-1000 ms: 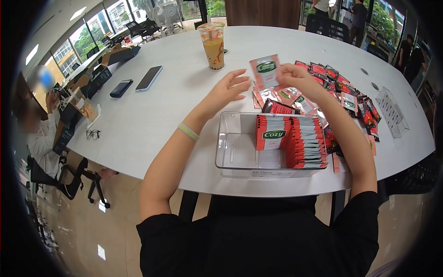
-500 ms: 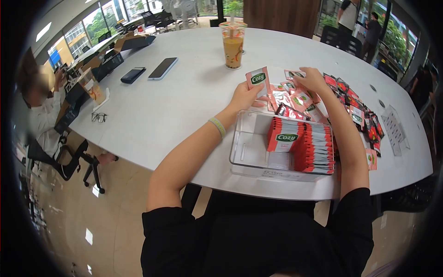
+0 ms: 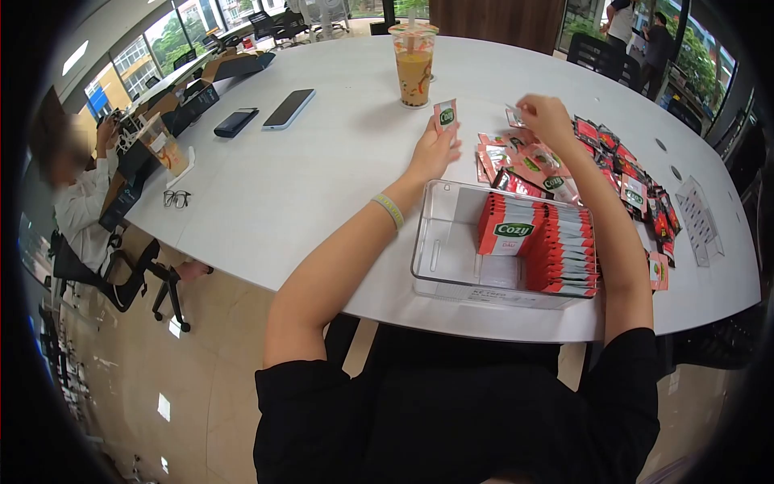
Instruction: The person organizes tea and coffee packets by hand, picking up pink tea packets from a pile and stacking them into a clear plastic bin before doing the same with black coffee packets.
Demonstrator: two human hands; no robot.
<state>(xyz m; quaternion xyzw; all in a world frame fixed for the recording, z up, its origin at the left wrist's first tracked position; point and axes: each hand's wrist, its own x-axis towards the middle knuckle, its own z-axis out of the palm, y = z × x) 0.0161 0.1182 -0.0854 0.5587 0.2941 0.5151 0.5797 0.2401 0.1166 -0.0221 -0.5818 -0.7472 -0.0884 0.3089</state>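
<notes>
My left hand (image 3: 435, 152) is closed on a pink Cozy sachet (image 3: 445, 116), held upright above the table beyond the box. Over the far side of a loose sachet pile (image 3: 528, 157), my right hand (image 3: 546, 121) pinches another sachet (image 3: 513, 117) at its fingertips; the fingers partly cover it. Nearer to me stands a clear plastic box (image 3: 455, 274). Rows of red-and-grey Cozy sachets (image 3: 562, 250) stand packed in its right part, while its left part shows bare plastic.
Dark red and black sachets (image 3: 617, 161) lie heaped at the right, near a clear sign holder (image 3: 700, 222). Beyond my hands stands a bubble tea cup (image 3: 414, 73). A phone (image 3: 289, 109), a wallet (image 3: 236, 122) and glasses (image 3: 176, 198) lie leftward. A person (image 3: 81, 194) sits at the left.
My left hand has drawn away from the pile with its sachet, opening a gap between them. My right hand has lifted slightly with a sachet at its fingertips. The view has shifted a little.
</notes>
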